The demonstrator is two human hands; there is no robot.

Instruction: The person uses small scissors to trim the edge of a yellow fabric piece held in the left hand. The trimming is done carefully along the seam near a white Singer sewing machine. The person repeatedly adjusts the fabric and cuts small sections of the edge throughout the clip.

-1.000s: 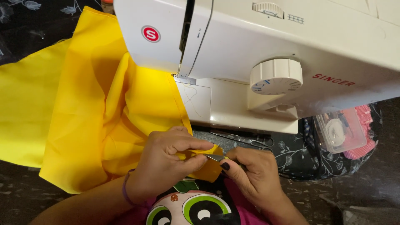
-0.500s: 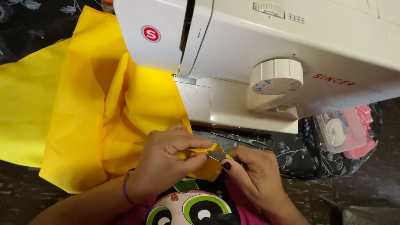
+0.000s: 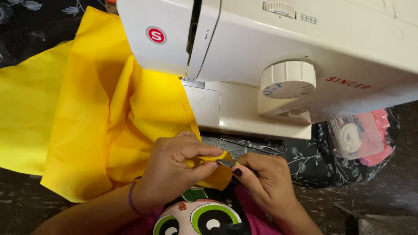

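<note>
Fabric (image 3: 87, 122) spreads yellow across the left of frame, under the sewing machine (image 3: 270, 48). I see my left hand (image 3: 174, 169) pinching its corner at lower centre, keeping it taut; my right hand (image 3: 265, 180) fingers close on a small grey blade (image 3: 226, 163) touching that fold.

Both forearms come up from the bottom edge and meet at centre. The left hand (image 3: 174, 172) is curled, thumb pressed against its fingers (image 3: 204, 153). The right hand (image 3: 267, 178), knuckles up, has its fingertips pinched together, just beside the left.
</note>
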